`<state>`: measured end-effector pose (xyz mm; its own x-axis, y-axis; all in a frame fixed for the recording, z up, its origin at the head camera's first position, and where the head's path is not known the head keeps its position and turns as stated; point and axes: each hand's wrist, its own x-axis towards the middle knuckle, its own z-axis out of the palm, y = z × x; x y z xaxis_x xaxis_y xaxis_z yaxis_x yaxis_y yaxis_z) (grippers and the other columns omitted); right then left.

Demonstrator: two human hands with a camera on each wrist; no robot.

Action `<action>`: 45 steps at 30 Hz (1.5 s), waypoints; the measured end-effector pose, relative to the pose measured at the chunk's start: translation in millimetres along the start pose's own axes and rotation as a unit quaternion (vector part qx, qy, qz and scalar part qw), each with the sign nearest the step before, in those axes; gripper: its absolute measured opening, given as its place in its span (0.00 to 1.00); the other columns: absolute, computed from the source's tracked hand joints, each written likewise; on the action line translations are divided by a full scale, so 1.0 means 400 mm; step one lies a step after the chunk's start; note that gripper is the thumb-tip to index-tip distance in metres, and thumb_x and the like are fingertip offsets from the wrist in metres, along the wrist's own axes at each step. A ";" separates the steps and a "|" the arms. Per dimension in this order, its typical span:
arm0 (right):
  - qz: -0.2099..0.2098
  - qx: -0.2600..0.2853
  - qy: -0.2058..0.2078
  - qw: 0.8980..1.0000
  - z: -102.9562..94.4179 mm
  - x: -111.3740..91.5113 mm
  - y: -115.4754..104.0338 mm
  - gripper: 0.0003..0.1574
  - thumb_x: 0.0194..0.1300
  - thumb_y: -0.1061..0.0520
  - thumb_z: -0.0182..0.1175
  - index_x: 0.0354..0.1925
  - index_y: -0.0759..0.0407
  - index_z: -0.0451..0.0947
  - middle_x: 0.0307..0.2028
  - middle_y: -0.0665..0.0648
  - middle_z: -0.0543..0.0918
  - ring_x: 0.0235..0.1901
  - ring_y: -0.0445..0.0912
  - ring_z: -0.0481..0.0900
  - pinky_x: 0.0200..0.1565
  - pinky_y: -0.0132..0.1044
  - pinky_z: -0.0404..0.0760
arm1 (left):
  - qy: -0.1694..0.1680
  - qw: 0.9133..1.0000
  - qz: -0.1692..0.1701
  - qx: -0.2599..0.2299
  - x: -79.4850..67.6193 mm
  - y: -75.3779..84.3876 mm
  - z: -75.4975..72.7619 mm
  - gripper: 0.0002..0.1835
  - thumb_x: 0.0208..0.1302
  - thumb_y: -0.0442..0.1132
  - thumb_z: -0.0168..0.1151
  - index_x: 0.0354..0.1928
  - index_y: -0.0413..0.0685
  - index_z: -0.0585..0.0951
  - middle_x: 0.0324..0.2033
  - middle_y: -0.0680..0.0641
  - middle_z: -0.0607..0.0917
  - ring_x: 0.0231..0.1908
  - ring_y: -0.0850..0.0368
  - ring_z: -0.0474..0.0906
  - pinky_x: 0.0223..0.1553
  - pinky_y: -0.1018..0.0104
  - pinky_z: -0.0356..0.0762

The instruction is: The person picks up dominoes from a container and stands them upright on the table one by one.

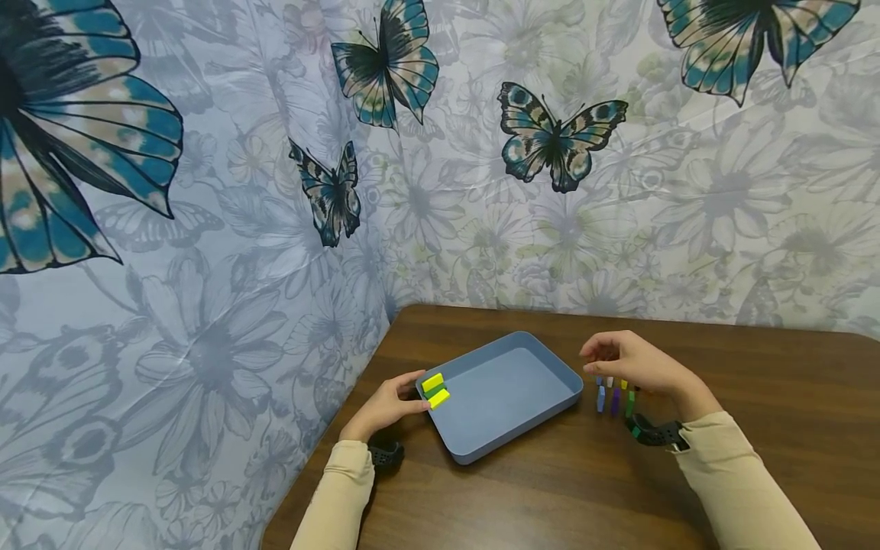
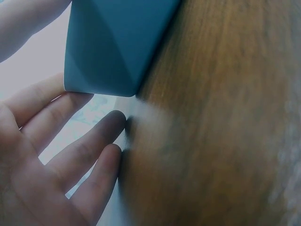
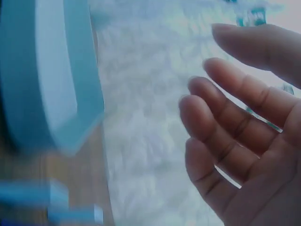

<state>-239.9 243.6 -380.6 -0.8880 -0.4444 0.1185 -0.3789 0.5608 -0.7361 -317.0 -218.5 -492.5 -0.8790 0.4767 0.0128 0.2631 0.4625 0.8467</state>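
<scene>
At the left end of a blue-grey tray (image 1: 509, 382), my left hand (image 1: 386, 403) touches the rim with its thumb and index finger apart. Yellow blocks (image 1: 432, 383) and a green block (image 1: 431, 393) between them lie inside that end, close to the thumb. The left wrist view shows fairly straight fingers against the tray's outer wall (image 2: 108, 52); the thumb and index tips are hidden behind it. My right hand (image 1: 635, 360) hovers over small upright blocks right of the tray, its fingers loosely curved around nothing. The right wrist view confirms an empty palm.
Blue (image 1: 601, 399), purple (image 1: 615, 402) and green (image 1: 630, 403) blocks stand on the brown wooden table (image 1: 522, 496), with several more behind, partly covered by the right hand. A butterfly-patterned wall covering (image 1: 481, 229) borders the table's back and left sides.
</scene>
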 end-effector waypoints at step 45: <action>-0.006 0.040 -0.160 0.986 0.276 0.449 -0.069 0.18 0.66 0.66 0.64 0.54 0.70 0.81 0.54 0.70 0.83 0.49 0.47 0.84 0.53 0.41 0.83 | 0.018 1.000 -0.009 -0.010 0.015 0.011 0.032 0.39 0.62 0.49 0.71 0.73 0.48 0.68 0.70 0.38 0.71 0.67 0.33 0.69 0.62 0.40 0.74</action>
<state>-360.3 71.2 -412.7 -0.7512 -0.6552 -0.0793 -0.3554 0.5028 -0.7880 -315.9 -204.2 -495.4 -0.8973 0.4411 0.0152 0.2384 0.4553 0.8578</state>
